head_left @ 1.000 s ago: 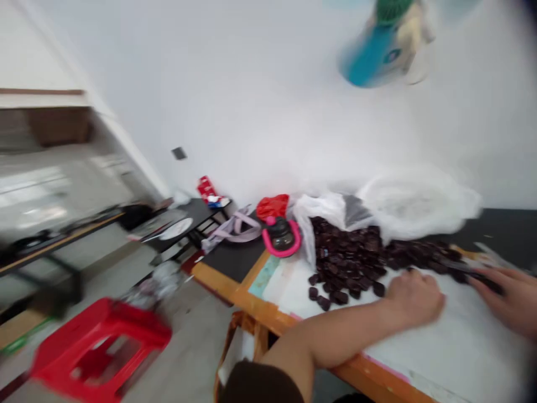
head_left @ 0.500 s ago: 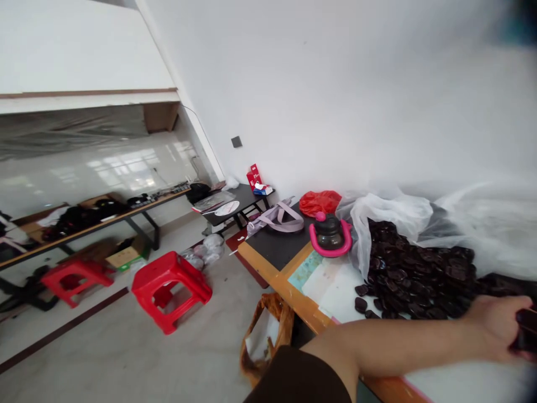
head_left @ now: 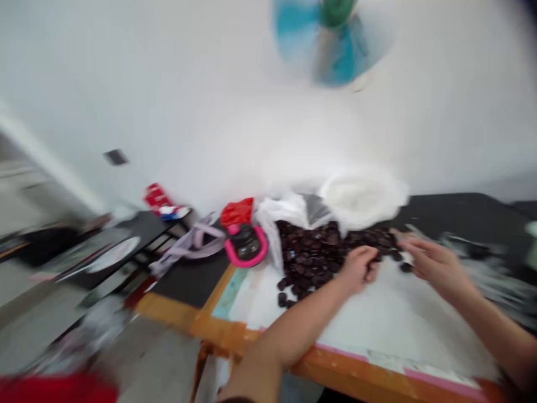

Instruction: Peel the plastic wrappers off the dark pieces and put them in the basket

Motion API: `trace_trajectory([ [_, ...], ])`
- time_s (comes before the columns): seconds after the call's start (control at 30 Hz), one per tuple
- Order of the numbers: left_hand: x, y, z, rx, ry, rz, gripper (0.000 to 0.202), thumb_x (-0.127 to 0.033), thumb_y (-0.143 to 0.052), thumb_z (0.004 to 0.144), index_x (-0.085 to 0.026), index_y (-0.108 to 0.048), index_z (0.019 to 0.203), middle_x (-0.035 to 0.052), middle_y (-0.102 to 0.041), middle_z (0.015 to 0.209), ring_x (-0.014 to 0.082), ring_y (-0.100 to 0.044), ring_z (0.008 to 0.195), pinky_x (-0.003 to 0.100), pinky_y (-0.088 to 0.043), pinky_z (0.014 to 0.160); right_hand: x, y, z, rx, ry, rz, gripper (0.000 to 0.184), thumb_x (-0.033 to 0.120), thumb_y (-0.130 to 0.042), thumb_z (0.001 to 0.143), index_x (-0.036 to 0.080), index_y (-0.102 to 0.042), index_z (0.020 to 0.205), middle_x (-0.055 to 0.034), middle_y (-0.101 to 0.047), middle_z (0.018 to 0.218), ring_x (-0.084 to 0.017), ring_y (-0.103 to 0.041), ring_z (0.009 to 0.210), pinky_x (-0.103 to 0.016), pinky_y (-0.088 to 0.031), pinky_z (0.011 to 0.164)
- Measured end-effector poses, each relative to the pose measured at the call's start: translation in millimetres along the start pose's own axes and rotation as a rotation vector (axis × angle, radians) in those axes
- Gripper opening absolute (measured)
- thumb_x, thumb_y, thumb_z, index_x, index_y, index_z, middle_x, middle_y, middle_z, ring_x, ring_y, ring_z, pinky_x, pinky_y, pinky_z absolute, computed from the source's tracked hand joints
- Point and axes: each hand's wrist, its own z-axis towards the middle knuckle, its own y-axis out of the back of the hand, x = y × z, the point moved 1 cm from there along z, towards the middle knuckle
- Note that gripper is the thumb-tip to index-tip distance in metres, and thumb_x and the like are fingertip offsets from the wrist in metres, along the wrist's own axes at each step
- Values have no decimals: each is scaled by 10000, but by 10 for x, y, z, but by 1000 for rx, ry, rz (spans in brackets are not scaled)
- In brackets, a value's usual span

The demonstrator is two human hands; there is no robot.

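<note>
Dark, shiny flat pieces (head_left: 308,254) lie in a heap spilling from a white plastic bag (head_left: 287,210) onto the white-covered table (head_left: 390,319). At the heap's right side my left hand (head_left: 356,271) is closed, with a dark piece showing at its fingers. My right hand (head_left: 430,266) is just to the right, its fingers pinched together beside a few loose dark pieces. Blur hides what those fingers hold, if anything.
A dark jar with a pink handle (head_left: 262,246) stands left of the heap, by a red plastic bag (head_left: 237,212) and a lilac strap (head_left: 205,252). Clear plastic bags (head_left: 499,280) lie at the right. A blue-bladed fan (head_left: 344,56) is above.
The view has swung right, bringing my right hand, the fan and the table's right side into sight. My left hand is still closed on a dark piece.
</note>
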Motion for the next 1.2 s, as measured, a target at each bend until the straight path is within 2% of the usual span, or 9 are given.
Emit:
trace_trajectory([
  [0.07, -42, -36, 7, -11, -24, 69, 337, -432, -681, 671, -192, -494, 816, -76, -439, 504, 33, -295, 287, 165, -133, 298, 21, -1, 17, -28, -66, 88, 408, 552, -667, 676, 175, -595, 813, 84, -348, 443, -58, -324, 343, -182, -226, 338],
  [0.2, -95, -95, 46, -13, -58, 149, 322, -431, -662, 721, -178, -491, 821, -71, -487, 565, 4, -278, 286, 149, -152, 297, 91, -13, 155, 25, -77, 224, 340, 467, -658, 674, 169, -542, 788, 1, -598, 652, -78, -496, 459, -189, -417, 418],
  [0.33, -128, -105, 106, 11, -64, 195, 311, -416, -662, 733, -159, -506, 814, -60, -512, 591, -7, -296, 298, 132, -162, 303, 148, 50, 201, 60, -22, 300, 487, 265, -596, 695, 239, -453, 1160, 28, -626, 747, -72, -518, 409, -165, -393, 363],
  [0.47, -135, -115, 94, 37, -75, 229, 318, -420, -664, 728, -145, -516, 791, -55, -515, 596, -12, -291, 293, 134, -149, 298, 141, 55, 168, 122, 2, 348, 427, 190, -559, 695, 224, -538, 1120, 16, -569, 854, -69, -574, 473, -185, -452, 413],
  [0.6, -123, -115, 69, 23, -93, 235, 302, -417, -641, 749, -145, -516, 790, -51, -515, 598, -9, -297, 293, 137, -140, 299, 93, 43, 160, 165, 7, 408, 373, 266, -602, 752, 202, -557, 1117, 6, -578, 803, -82, -573, 523, -226, -501, 497],
  [0.7, -107, -105, 63, 21, -105, 212, 285, -405, -629, 759, -147, -511, 786, -44, -531, 617, -8, -301, 297, 139, -143, 304, 90, 49, 142, 160, 33, 427, 488, 340, -623, 780, 223, -479, 1231, -14, -631, 778, -109, -593, 568, -239, -499, 535],
  [0.83, -85, -80, 59, 5, -101, 202, 279, -402, -622, 761, -139, -535, 799, -27, -553, 661, -7, -301, 289, 155, -126, 303, 117, 51, 103, 138, 22, 425, 617, 335, -660, 761, 262, -402, 1316, -31, -670, 827, -121, -615, 613, -266, -512, 597],
  [1.0, -78, -62, 46, -21, -98, 207, 309, -416, -603, 763, -111, -589, 814, 19, -594, 734, -6, -308, 285, 176, -106, 308, 103, 28, 89, 124, -14, 375, 429, 375, -679, 737, 179, -591, 1108, -72, -677, 872, -138, -628, 692, -285, -513, 662],
  [1.2, -110, -66, 36, 1, -71, 218, 308, -319, -634, 717, -121, -607, 952, 37, -622, 822, -20, -301, 291, 174, -111, 317, 53, 30, 121, 56, -23, 270, 367, 430, -627, 772, 165, -642, 1024, -85, -684, 929, -147, -607, 790, -252, -479, 674],
])
